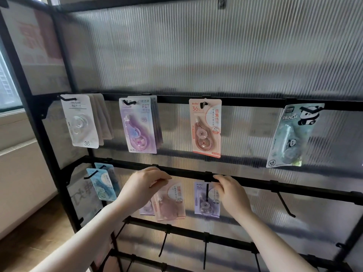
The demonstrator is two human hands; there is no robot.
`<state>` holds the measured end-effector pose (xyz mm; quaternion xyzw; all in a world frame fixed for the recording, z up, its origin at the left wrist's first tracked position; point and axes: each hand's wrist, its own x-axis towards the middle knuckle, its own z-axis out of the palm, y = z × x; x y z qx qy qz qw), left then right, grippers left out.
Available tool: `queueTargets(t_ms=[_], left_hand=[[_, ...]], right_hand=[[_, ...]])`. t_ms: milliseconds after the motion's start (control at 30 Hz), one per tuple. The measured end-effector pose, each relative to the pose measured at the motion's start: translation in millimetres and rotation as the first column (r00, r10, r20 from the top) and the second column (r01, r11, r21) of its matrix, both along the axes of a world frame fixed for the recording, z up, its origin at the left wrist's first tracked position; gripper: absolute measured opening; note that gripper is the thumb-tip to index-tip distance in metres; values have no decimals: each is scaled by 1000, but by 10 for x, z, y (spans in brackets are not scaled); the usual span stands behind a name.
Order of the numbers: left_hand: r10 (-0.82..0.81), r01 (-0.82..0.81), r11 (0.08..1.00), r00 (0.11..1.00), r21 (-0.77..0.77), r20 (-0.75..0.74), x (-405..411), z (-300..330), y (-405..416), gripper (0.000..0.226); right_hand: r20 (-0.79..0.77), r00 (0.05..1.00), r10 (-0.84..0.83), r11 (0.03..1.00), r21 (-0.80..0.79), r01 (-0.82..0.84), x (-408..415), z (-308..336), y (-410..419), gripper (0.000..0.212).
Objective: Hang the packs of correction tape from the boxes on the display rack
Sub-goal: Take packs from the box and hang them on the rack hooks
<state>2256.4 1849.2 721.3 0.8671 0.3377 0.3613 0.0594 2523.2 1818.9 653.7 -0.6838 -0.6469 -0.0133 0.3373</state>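
Nearest us: our left hand (144, 186), fingers curled, pinches top of pink correction tape pack (170, 201) just under second black rail (186, 173) of display rack (39, 134). Our right hand (232, 195), fingers curled, grips upper edge of purple pack (204, 201) beside its hook (207, 191). Left of them, blue packs (102, 183) hang. Bare hook (284, 205) to right. Farther up, row above: white packs (80, 120), lilac packs (139, 126), peach pack (205, 128), panda pack (292, 136).
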Motion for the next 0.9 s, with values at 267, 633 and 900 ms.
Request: queueTargets(t_ms=[267, 633, 900], left_hand=[[-66, 65, 998, 986, 15, 155, 274, 811, -148, 18], [-109, 110, 994, 941, 14, 321, 741, 1639, -152, 19], [-58, 51, 998, 955, 28, 292, 941, 1759, -71, 16]], right_hand=[[26, 1000, -4, 1000, 24, 4, 173, 125, -208, 34], [71, 997, 7, 1000, -6, -6, 302, 307, -306, 30], [131, 991, 24, 999, 31, -28, 384, 417, -386, 29]])
